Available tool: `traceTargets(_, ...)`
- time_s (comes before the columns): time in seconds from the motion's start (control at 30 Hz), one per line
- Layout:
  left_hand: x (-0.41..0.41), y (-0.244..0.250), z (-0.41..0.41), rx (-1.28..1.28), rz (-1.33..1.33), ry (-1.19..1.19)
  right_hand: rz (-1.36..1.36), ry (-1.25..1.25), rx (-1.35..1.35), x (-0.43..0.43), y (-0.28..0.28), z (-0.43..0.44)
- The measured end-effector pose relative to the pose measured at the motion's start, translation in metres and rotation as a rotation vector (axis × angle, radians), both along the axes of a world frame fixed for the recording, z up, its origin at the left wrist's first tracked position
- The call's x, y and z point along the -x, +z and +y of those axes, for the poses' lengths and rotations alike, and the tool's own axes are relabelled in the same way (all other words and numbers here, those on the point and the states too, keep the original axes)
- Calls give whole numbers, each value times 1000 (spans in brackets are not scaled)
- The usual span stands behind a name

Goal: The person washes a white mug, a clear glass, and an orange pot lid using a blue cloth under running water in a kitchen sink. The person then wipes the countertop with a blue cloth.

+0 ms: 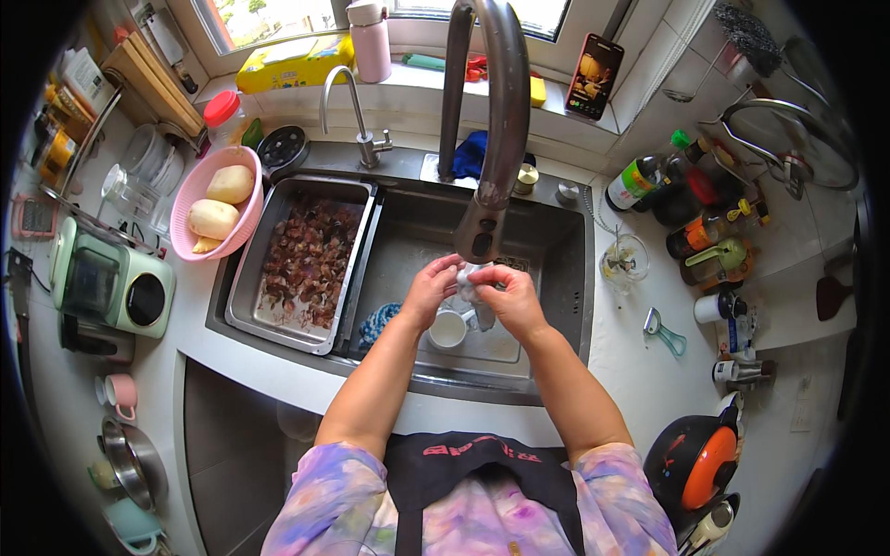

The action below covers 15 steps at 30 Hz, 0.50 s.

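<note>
Both hands are over the metal sink basin (pixel 410 222), just below the head of the large pull-out faucet (pixel 487 222). My left hand (pixel 432 288) pinches one side of a small whitish, wet-looking item (pixel 467 281), too blurred to name. The fingers of my right hand (pixel 511 295) grip its other side, and a translucent part hangs beneath them. Under the hands, a white cup (pixel 447 329) stands in the basin. A blue crocheted scrubber (pixel 379 324) lies at the basin's left side, near my left forearm.
A steel tray (pixel 236 299) of reddish-brown pieces spans the sink's left part. Beyond it, a pink basket (pixel 182 236) holds peeled root vegetables. A small tap (pixel 361 118) rises behind. To the right are a peeler (pixel 665 333), a glass (pixel 624 258) and several bottles (pixel 629 184).
</note>
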<state>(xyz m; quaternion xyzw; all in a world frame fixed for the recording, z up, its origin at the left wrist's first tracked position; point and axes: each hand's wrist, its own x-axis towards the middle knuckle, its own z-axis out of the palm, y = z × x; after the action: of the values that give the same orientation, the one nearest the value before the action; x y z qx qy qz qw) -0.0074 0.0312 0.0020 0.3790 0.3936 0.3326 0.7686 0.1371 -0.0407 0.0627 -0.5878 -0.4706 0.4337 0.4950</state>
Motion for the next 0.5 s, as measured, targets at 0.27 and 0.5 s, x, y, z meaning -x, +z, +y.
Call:
traceTargets(0.27,-1,47,-16,-147,-224,-218,94,-67,-91,7,23,6)
traceTargets(0.5,-2,39,-23,-237,18,-317,927,-191,126,-9,23,5)
